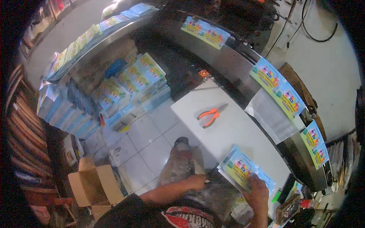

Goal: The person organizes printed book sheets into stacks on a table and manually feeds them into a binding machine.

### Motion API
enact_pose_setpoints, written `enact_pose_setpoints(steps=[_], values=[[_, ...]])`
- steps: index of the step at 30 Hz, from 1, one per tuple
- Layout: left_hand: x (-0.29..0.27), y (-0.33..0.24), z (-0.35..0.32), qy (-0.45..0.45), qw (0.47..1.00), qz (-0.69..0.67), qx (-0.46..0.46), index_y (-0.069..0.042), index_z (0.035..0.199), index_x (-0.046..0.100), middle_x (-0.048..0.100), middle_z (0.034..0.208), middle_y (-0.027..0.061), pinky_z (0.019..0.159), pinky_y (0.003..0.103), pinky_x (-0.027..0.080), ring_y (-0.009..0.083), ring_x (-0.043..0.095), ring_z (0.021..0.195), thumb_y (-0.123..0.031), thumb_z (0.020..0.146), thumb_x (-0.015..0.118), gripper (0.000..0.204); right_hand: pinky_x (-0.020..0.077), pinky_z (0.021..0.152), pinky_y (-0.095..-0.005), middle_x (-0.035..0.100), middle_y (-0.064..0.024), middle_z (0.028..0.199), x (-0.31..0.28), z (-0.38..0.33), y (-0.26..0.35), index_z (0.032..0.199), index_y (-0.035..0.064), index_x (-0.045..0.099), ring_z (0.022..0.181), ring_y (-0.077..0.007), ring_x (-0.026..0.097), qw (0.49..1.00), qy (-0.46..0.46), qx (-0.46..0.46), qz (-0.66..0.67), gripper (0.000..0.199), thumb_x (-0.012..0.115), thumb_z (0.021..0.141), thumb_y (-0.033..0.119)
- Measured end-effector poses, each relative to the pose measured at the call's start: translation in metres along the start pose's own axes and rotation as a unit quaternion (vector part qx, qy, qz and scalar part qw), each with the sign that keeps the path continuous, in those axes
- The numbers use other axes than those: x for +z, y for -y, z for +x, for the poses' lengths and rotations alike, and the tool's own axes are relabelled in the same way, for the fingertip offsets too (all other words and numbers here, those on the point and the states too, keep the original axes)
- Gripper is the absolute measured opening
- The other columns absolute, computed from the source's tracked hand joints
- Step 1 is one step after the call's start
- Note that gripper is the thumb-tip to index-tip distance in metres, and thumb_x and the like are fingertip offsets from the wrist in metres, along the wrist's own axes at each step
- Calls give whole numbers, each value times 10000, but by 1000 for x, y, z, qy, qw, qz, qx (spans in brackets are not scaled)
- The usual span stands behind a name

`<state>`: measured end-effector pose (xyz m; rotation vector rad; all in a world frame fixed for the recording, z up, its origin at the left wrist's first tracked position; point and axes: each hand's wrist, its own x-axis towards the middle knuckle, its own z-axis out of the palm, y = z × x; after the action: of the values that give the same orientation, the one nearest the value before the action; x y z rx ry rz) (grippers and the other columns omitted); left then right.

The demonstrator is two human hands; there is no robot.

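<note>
My right hand (258, 189) grips a blue and yellow booklet (237, 167) with cartoon figures on its cover, by the side nearest me. The booklet lies over the near end of a white tabletop (243, 127), partly past its edge; other printed sheets show beneath it. Over my lap, left of the booklet, my left hand (197, 182) is closed, and a small thing at its fingertips is too unclear to name. Farther up the tabletop lie pliers (210, 115) with orange and black handles, apart from both hands.
Stacks of similar booklets (133, 85) stand on the tiled floor to the left. An open cardboard box (87, 186) sits at lower left. Printed sheets (275, 81) lie along the dark metal machine (228, 62) at right. A green lighter-like item (276, 196) rests near my right wrist.
</note>
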<state>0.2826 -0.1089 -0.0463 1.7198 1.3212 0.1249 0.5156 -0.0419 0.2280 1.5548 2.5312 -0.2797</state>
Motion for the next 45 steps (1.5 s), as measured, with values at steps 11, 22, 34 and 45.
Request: enact_pose_setpoints(steps=[11,22,34,45], values=[[-15,-12,-3,-26,995,-95,-12,-161,1253,560,637,1057,216,840,497,490,400,614,968,-349,843,583,451,429,978,-443,445,-160,1387,1,-2,-6,1354,88,420,1186,-355,480,999,43,-8,4,784,729,636,145],[-15,-11,4,-25,997,-67,-36,-148,1193,580,634,1047,227,839,497,485,398,611,974,-344,831,593,412,473,674,-426,634,-227,799,-66,8,-76,965,-14,621,733,-340,634,979,-117,116,119,192,554,831,107],[7,14,18,3,997,-62,-55,-98,1244,538,637,1055,220,838,482,492,370,621,973,-399,809,650,540,299,1098,-366,514,-142,1345,-56,52,-339,1332,83,505,1289,-293,440,922,-338,136,-128,460,382,899,-11],[-12,-8,10,-35,997,-37,53,-59,1253,530,630,1108,213,881,463,485,363,608,1039,-306,797,660,534,416,978,-355,566,-147,1281,-34,22,-348,1273,51,550,1145,-281,548,899,-401,171,39,412,492,867,87]])
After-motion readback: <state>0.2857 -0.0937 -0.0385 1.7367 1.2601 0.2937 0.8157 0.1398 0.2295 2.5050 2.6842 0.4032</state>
